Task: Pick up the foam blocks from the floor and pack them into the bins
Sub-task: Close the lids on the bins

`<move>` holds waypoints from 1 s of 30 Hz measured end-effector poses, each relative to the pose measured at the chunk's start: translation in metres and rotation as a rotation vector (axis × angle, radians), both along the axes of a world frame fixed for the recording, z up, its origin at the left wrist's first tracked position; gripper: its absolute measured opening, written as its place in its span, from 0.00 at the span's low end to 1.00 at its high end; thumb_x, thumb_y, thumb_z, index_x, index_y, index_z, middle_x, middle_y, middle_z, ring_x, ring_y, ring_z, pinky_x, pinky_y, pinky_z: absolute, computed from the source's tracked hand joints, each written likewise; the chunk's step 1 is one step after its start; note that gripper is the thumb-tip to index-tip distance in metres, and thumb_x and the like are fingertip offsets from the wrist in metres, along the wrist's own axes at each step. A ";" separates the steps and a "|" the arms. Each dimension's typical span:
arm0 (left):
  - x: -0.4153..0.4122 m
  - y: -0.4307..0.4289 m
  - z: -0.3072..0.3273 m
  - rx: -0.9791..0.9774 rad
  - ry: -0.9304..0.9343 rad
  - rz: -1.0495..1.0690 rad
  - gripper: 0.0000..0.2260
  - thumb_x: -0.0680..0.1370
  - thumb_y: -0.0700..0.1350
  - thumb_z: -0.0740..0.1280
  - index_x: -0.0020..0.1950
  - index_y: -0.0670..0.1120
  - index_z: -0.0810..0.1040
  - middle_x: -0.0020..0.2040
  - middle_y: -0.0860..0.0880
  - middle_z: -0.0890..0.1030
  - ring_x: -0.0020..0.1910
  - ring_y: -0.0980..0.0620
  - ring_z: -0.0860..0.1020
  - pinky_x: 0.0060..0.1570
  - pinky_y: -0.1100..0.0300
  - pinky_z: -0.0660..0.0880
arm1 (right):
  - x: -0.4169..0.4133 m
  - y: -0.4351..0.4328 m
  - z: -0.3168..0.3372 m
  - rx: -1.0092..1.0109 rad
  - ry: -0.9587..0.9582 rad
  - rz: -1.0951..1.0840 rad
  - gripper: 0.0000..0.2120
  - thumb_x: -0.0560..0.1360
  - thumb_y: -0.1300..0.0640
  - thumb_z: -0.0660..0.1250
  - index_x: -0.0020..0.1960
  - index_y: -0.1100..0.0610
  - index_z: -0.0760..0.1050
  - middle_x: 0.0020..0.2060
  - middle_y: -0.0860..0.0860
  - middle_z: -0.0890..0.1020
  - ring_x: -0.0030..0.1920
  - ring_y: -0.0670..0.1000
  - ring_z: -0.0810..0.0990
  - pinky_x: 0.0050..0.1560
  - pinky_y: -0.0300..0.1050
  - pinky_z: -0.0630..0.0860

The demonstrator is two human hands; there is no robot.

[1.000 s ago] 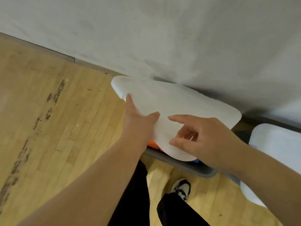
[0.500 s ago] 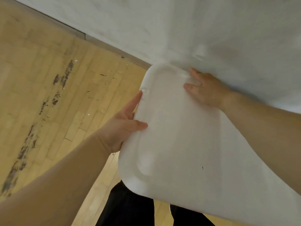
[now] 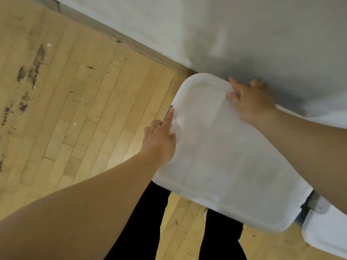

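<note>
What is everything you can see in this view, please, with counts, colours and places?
white lid: one, white, centre right, against the wall
second white lid: one, white, bottom right corner, cut off
grey bin rim: one sliver, grey, between the two lids
wooden floor: one, light brown with dark scuffs, left side
wall: one, pale grey, top right
baseboard: one, grey-brown, where floor meets wall
black trousers: two legs, black, bottom centre
left hand: one, holds the lid's left edge
right hand: one, holds the lid's far edge
</note>
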State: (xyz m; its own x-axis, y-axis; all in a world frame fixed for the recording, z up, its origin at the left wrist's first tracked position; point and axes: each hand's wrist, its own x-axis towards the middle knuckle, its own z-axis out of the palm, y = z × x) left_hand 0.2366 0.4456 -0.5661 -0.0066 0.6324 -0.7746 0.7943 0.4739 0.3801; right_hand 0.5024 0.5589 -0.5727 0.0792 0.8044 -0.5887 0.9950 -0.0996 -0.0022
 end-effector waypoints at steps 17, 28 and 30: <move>-0.008 0.017 -0.045 -0.084 -0.071 0.282 0.43 0.72 0.59 0.78 0.81 0.57 0.59 0.65 0.56 0.78 0.61 0.50 0.79 0.55 0.54 0.75 | -0.024 -0.171 -0.016 -0.473 0.053 -0.060 0.65 0.66 0.29 0.74 0.69 0.31 0.17 0.68 0.50 0.13 0.74 0.65 0.20 0.69 0.80 0.59; -0.001 -0.018 -0.027 -0.013 0.037 -0.249 0.43 0.83 0.42 0.64 0.79 0.69 0.36 0.74 0.62 0.60 0.61 0.53 0.75 0.53 0.57 0.75 | -0.017 -0.176 -0.019 -0.477 0.080 -0.058 0.64 0.68 0.31 0.75 0.71 0.31 0.19 0.67 0.50 0.13 0.73 0.65 0.19 0.69 0.80 0.59; 0.002 -0.020 -0.026 -0.001 0.040 -0.259 0.43 0.83 0.41 0.63 0.78 0.70 0.36 0.78 0.63 0.57 0.67 0.51 0.73 0.54 0.57 0.74 | -0.018 -0.177 -0.021 -0.468 0.080 -0.055 0.64 0.68 0.31 0.75 0.71 0.31 0.18 0.67 0.50 0.12 0.73 0.66 0.19 0.68 0.80 0.59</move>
